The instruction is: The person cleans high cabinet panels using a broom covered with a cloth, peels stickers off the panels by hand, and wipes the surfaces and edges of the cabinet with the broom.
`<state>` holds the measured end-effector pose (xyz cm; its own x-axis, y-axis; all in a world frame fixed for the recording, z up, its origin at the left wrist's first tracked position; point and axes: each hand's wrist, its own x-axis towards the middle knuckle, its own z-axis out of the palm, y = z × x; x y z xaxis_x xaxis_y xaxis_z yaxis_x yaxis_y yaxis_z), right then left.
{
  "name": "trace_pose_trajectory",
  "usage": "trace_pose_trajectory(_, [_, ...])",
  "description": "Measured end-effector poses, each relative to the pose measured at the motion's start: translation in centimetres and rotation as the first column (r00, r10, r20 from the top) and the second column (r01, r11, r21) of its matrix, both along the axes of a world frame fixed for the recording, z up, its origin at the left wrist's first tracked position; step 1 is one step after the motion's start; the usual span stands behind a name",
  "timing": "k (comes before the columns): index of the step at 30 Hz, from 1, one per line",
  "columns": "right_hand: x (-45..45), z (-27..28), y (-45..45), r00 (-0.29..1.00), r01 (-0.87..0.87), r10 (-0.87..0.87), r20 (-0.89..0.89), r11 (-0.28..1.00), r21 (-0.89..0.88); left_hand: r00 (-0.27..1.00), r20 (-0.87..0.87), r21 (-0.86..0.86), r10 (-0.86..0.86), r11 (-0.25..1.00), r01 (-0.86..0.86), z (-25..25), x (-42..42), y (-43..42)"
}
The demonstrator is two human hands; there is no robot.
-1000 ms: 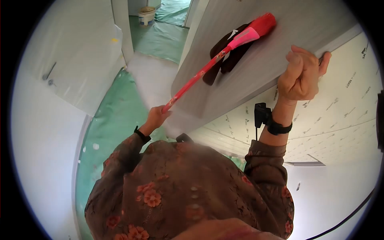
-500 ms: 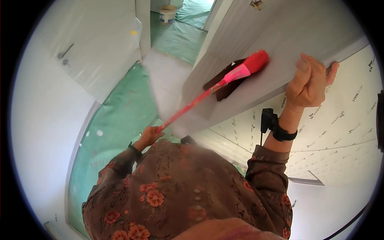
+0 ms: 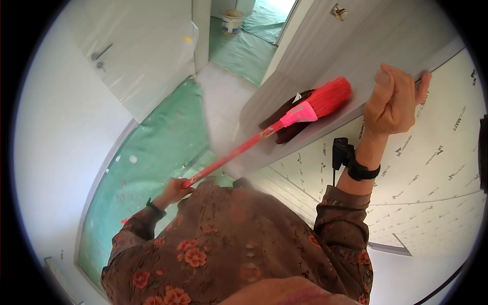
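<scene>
My left hand [image 3: 175, 190] is closed around the end of the red handle of a broom [image 3: 229, 157]. The broom slants up to the right, its pink collar and red bristles [image 3: 331, 96] near a grey surface. Behind the broom head lies a dark brown object [image 3: 287, 136], partly hidden, its kind unclear. My right hand [image 3: 390, 104] is raised with curled fingers at the edge of a pale panel [image 3: 432, 152] printed with black lettering; one finger reaches over that edge. Both wrists wear black bands.
Green protective sheeting [image 3: 152, 132] covers the floor at left, beside a bare pale strip. A white door [image 3: 137, 46] with a lever handle stands at upper left. Through the doorway a bucket [image 3: 232, 23] stands on more sheeting. An open wall box [image 3: 339, 11] shows wires.
The broom head has shifted right and slightly down, and its bristles have fanned out. My left hand has moved left and down. My right hand stays at the panel edge. The view has shifted slightly.
</scene>
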<state>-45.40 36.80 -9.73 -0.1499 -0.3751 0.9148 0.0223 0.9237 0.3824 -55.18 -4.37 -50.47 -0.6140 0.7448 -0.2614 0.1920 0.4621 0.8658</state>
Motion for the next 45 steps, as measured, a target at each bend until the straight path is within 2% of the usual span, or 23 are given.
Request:
trace_pose_trajectory(1, [0.0,0.0,0.0,1.000,0.006,-0.006,-0.004,1.000,0.004,1.000,-0.003,0.083,0.001,0.997,-0.001,-1.4,0.0,-0.4])
trace_pose_trajectory(4, [-0.2,0.0,0.1,1.000,-0.001,0.001,-0.011,1.000,0.002,0.998,-0.063,-0.023,0.009,1.000,-0.010,3.1,0.6,0.9])
trace_pose_trajectory(5, [-0.2,0.0,0.0,1.000,-0.009,0.009,-0.018,1.000,0.003,0.998,-0.063,-0.026,0.007,1.000,-0.008,2.8,0.8,1.3])
trace_pose_trajectory(7, [-0.4,-0.1,-0.2,1.000,-0.001,0.001,-0.017,1.000,-0.001,0.998,-0.005,0.063,0.069,0.996,-0.068,2.1,0.7,2.0])
trace_pose_trajectory(9, [-0.5,0.1,-0.4,1.000,0.015,-0.015,-0.018,1.000,-0.001,0.999,-0.039,0.068,0.036,0.997,-0.034,3.7,0.0,3.4])
trace_pose_trajectory(13, [0.7,1.2,-1.7,0.980,0.192,-0.192,0.057,0.981,0.001,0.994,-0.107,0.029,-0.017,0.999,0.020,2.9,-2.5,4.8])
trace_pose_trajectory(15, [2.0,2.9,-2.2,0.952,0.293,-0.292,0.092,0.956,0.000,0.994,-0.109,0.085,-0.019,0.996,0.029,3.9,-2.8,5.4])
trace_pose_trajectory(17, [2.3,5.2,-2.3,0.983,0.089,-0.102,-0.154,0.992,-0.089,0.986,-0.164,0.181,0.039,0.983,-0.008,4.6,-3.1,5.8])
trace_pose_trajectory(19, [3.3,9.9,0.0,0.953,0.270,-0.229,-0.196,0.939,0.214,0.987,-0.163,0.178,0.007,0.984,0.023,6.2,-3.8,6.1])
trace_pose_trajectory(20, [3.0,11.5,-0.7,0.949,0.286,-0.245,-0.197,0.934,0.213,0.985,-0.171,0.173,-0.018,0.984,0.048,6.9,-4.3,6.5])
trace_pose_trajectory(22, [2.1,14.5,-2.9,0.916,0.391,-0.327,-0.231,0.858,0.333,0.980,-0.194,0.149,-0.052,0.985,0.082,7.5,-5.3,7.5])
trace_pose_trajectory(24, [1.7,17.7,-3.7,0.894,0.446,-0.376,-0.246,0.801,0.399,0.981,-0.191,0.188,-0.016,0.981,0.053,7.9,-6.1,8.7])
trace_pose_trajectory(26, [1.7,20.8,-3.5,0.817,0.575,-0.472,-0.333,0.613,0.542,0.972,-0.233,0.235,-0.020,0.969,0.076,7.9,-7.1,10.1])
trace_pose_trajectory(27, [1.3,21.8,-3.6,0.816,0.575,-0.474,-0.331,0.608,0.547,0.967,-0.256,0.269,-0.019,0.959,0.090,8.7,-7.5,10.9])
trace_pose_trajectory(29, [1.0,22.6,-3.5,0.859,0.510,-0.474,-0.194,0.759,0.405,0.968,-0.251,0.312,-0.017,0.945,0.098,10.4,-7.7,12.7])
trace_pose_trajectory(30, [0.8,22.4,-3.6,0.856,0.515,-0.480,-0.192,0.755,0.406,0.968,-0.250,0.311,-0.024,0.945,0.104,11.3,-7.8,13.5])
trace_pose_trajectory(32, [0.3,21.9,-3.7,0.685,0.718,-0.709,-0.166,0.620,0.315,0.980,-0.198,0.400,-0.001,0.913,0.082,12.3,-7.8,14.8])
trace_pose_trajectory(36, [0.2,23.3,0.1,0.752,0.656,-0.607,-0.256,0.653,0.378,0.976,-0.218,0.387,-0.020,0.916,0.106,11.7,-8.4,15.9])
trace_pose_trajectory(38, [0.6,24.8,1.9,0.769,0.634,-0.565,-0.298,0.620,0.462,0.952,-0.299,0.277,-0.068,0.948,0.155,10.0,-8.6,15.2])
trace_pose_trajectory(42, [0.8,24.9,2.1,0.747,0.655,-0.616,-0.249,0.619,0.434,0.957,-0.282,0.232,-0.064,0.964,0.133,6.2,-8.5,12.1])
trace_pose_trajectory(44, [0.3,24.7,2.6,0.697,0.717,-0.607,-0.381,0.571,0.400,0.959,-0.276,0.227,-0.067,0.965,0.133,5.2,-8.3,10.1])
trace_pose_trajectory(45, [0.2,24.6,2.6,0.693,0.720,-0.611,-0.383,0.566,0.401,0.960,-0.268,0.175,-0.083,0.975,0.133,5.0,-8.3,9.1])
